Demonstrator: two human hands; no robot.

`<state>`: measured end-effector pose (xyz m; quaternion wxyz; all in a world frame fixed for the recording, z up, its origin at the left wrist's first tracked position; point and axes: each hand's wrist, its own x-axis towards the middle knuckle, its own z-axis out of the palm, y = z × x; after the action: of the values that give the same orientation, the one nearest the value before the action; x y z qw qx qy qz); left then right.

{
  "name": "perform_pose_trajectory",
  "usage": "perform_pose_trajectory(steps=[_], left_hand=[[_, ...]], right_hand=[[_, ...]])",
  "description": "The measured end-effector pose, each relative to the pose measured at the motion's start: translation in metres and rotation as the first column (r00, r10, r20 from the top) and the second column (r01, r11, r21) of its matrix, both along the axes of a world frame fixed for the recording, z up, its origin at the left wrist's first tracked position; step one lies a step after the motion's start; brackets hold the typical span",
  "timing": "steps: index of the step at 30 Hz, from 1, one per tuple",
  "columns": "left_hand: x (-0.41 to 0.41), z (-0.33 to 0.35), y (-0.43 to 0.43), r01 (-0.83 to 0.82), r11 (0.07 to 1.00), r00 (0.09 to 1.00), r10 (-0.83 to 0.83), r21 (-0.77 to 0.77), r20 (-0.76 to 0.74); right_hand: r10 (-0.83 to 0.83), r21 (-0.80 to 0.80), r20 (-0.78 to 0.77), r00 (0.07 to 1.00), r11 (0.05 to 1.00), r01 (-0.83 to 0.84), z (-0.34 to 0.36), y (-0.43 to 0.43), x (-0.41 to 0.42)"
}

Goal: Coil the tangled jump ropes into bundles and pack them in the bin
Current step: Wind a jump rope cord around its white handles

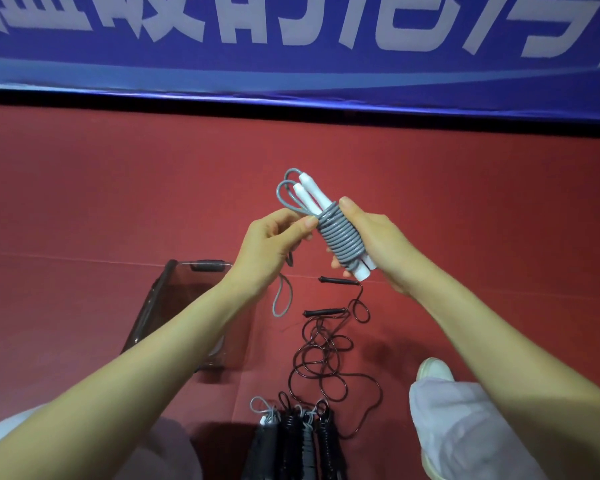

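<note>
At centre frame, a grey jump rope [336, 237] wound round its white handles is held above the red floor [118, 188].
Of the two hands, the right hand [373, 242] grips the coiled bundle, and the left hand [274, 240] pinches the loose cord just beside it. Below lies a tangled black rope [323, 355], with finished bundles [298, 436] at bottom centre and a clear bin [150, 303] at lower left.
</note>
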<state>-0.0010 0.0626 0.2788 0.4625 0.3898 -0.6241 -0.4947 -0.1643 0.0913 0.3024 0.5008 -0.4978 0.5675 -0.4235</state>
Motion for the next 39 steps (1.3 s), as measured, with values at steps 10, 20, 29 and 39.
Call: perform_pose_trajectory(steps=[10,20,29,39], left_hand=[[0.013,0.016,-0.012,0.419,0.869,0.894,-0.445,0.265,0.046],[0.026,0.017,-0.018,0.387,0.840,0.891,-0.446,0.381,0.079],[0.044,-0.005,-0.033,0.450,0.857,0.874,-0.481,0.252,0.074],[0.002,-0.003,-0.008,0.177,0.972,0.856,-0.231,0.156,0.462]], right_hand=[[-0.099,-0.076,0.024,0.995,0.992,0.100,-0.001,0.006,-0.007],[-0.299,-0.200,-0.025,0.954,0.936,0.288,-0.007,-0.002,-0.015],[0.296,0.083,0.302,0.906,0.939,-0.334,0.016,0.014,-0.008],[0.270,0.244,-0.931,0.244,0.961,-0.131,-0.008,0.007,0.002]])
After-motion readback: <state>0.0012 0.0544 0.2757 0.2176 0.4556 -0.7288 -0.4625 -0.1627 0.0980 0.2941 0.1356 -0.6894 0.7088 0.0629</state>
